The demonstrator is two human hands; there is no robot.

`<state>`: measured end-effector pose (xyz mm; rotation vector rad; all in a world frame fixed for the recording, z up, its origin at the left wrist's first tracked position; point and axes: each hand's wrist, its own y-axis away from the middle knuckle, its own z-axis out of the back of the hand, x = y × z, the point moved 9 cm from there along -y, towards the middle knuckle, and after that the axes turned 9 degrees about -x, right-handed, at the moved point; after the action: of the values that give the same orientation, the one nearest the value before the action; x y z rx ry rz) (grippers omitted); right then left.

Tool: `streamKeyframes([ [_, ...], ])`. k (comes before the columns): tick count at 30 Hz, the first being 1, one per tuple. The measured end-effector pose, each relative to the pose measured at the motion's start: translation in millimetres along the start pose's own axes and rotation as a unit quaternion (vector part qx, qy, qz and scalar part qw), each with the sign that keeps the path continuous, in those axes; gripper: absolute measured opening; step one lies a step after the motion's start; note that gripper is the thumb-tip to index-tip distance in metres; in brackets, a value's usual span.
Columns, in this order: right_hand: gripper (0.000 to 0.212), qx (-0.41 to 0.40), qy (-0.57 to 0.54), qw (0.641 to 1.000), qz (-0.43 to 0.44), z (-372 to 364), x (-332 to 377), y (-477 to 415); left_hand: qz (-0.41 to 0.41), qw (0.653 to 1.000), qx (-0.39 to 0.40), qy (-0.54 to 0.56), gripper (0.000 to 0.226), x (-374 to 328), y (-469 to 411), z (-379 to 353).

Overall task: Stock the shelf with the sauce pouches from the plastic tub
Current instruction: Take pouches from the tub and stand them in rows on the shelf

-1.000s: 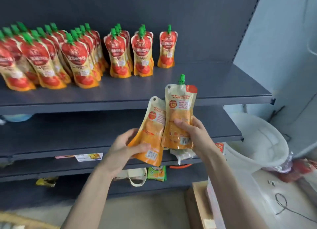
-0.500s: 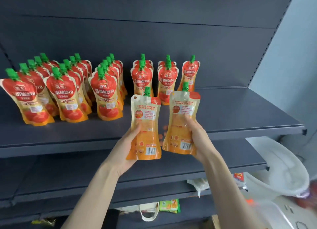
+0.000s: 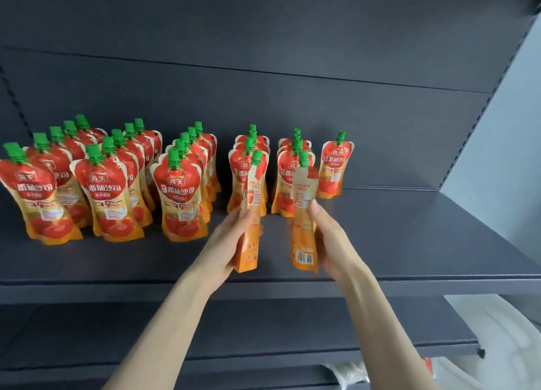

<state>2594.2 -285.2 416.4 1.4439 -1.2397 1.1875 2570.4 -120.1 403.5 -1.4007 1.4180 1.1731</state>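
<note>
Left hand (image 3: 225,243) gripping one upright sauce pouch (image 3: 249,214), right hand (image 3: 330,237) gripping another pouch (image 3: 303,214), both above the shelf (image 3: 409,243) near its front edge, bare shelf rightward, standing pouch rows (image 3: 117,185) behind

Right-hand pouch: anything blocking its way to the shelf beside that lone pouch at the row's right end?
Nothing visible. The right hand holds its pouch over the shelf, in front of a stocked column; the deck right of the lone pouch is bare.
</note>
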Motion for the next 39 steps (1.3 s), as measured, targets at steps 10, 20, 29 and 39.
streamKeyframes([
  [10,0.05,-0.148,0.074,0.98,0.114,10,7,-54,-0.168,0.954,-0.194,-0.154,0.066,-22,-52,24],
  [20,0.063,-0.189,0.268,0.934,0.14,27,-26,-52,-0.148,0.95,-0.124,-0.246,0.06,10,-59,35],
  [29,0.064,-0.252,0.351,0.893,0.128,20,-19,-61,-0.188,0.916,-0.2,-0.293,0.062,-4,-71,34],
  [39,0.065,-0.26,0.385,0.874,0.144,21,-23,-61,-0.186,0.903,-0.216,-0.321,0.054,3,-66,43],
])
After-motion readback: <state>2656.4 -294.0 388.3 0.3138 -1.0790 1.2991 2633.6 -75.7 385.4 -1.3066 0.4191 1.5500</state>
